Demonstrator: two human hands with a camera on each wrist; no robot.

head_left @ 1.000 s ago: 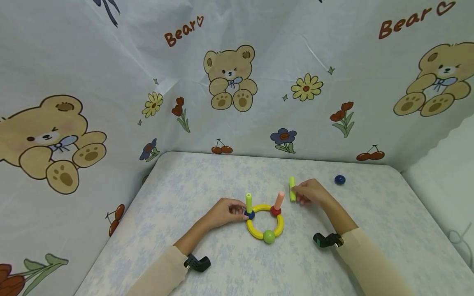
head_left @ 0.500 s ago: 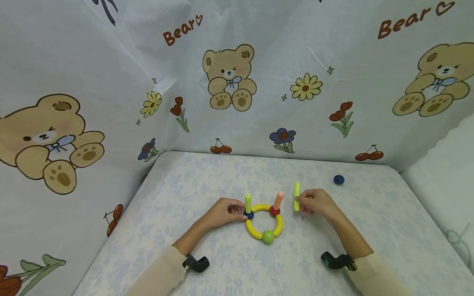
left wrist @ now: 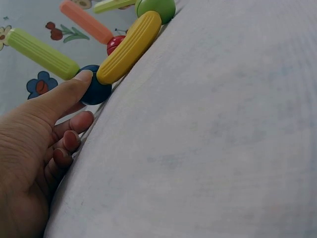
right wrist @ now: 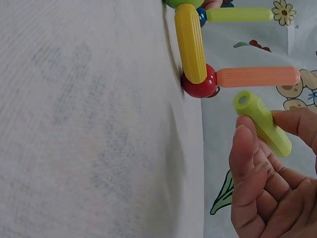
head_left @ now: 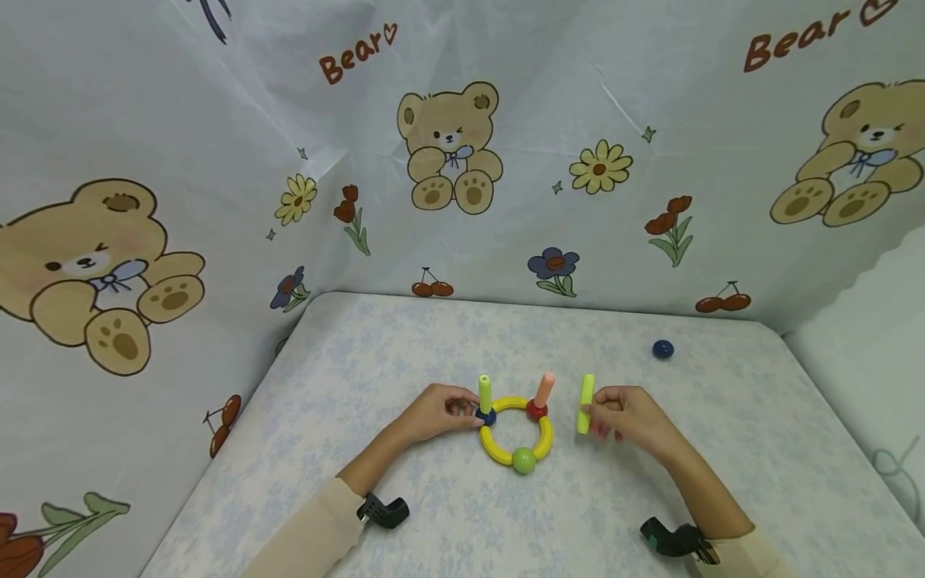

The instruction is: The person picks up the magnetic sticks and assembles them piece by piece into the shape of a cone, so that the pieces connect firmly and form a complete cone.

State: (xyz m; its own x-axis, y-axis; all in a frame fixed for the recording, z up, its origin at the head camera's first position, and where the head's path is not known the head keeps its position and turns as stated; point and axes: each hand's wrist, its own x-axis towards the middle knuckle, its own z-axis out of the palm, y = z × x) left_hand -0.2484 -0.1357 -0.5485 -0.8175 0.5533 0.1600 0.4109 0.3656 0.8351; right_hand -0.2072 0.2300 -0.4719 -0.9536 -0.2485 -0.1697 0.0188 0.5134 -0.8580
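Note:
A ring of yellow curved rods (head_left: pixel 495 446) lies on the table, joined by a blue ball (left wrist: pixel 96 92), a red ball (head_left: pixel 537 410) and a green ball (head_left: pixel 523 460). From the blue ball rises a light green rod (head_left: pixel 485 394); a salmon rod (head_left: pixel 545 390) stands slightly tilted on the red one. My left hand (head_left: pixel 437 414) pinches the blue ball at the ring's left side. To the right of the ring, my right hand (head_left: pixel 630 419) pinches a second light green rod (right wrist: pixel 265 123) between thumb and fingers, apart from the ring. One end of it shows a grey disc.
A loose dark blue ball (head_left: pixel 662 349) lies at the table's back right. Behind the table (head_left: pixel 405 345) hangs a cloth (head_left: pixel 527 104) printed with bears and flowers. At the far right is a pale cord (head_left: pixel 898 464).
My right hand has drawn the light green rod toward the front and slightly right, clear of where it was near the table's back. The left hand and ring have stayed in place.

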